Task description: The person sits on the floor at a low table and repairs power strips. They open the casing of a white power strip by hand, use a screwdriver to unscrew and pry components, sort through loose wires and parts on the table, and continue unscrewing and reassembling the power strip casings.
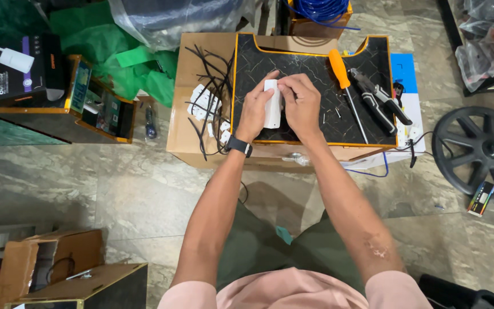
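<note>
Both my hands hold a small white plastic device [272, 109] upright over a black mat with an orange border [315, 63]. My left hand [257, 109] wraps its left side and wears a dark watch at the wrist. My right hand [301, 103] covers its right side, with fingertips pinched at its top edge. The mat lies on a cardboard box [192, 68]. An orange-handled screwdriver [345, 88] and a grey and black crimping tool [379, 100] lie on the mat just right of my right hand.
Black cable ties [212, 80] and small white clips [204, 103] lie left of the mat. A boxed device [24, 68] and open cartons [52, 269] sit at left on the stone floor. A black wheel [478, 149] lies at right, and a blue cable coil [321, 8] at the top.
</note>
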Demonstrator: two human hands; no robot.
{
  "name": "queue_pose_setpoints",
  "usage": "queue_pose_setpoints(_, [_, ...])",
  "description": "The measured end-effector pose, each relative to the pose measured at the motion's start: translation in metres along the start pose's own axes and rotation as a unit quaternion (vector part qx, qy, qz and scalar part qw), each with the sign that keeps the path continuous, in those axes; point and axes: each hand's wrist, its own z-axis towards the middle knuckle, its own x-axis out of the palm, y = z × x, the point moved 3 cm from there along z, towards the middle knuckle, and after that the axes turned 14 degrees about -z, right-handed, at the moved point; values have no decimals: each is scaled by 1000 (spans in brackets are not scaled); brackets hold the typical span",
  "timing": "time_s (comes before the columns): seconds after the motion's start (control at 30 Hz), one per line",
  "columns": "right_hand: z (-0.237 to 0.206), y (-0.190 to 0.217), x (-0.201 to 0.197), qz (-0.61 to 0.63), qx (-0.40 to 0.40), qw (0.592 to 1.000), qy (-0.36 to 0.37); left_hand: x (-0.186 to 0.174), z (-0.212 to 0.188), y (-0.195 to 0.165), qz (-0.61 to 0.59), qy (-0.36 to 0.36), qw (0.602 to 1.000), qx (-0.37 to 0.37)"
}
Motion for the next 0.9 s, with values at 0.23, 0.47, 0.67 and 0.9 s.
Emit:
queue_pose_setpoints(0.23, [1,6,-5,5,-23,1000,12,0,-1,1,15,-6,1000,-5])
queue_pose_setpoints(0.47, [-4,-2,-2,0,-28,999,42,-2,2,1,0,-6,1000,4])
queue_pose_setpoints(0.67, [-2,-21,4,190,104,976,28,0,3,1,-33,-3,999,-30])
queue_pose_setpoints(0.9, [-9,-7,-13,9,-36,999,10,-5,3,7,-48,14,999,-10])
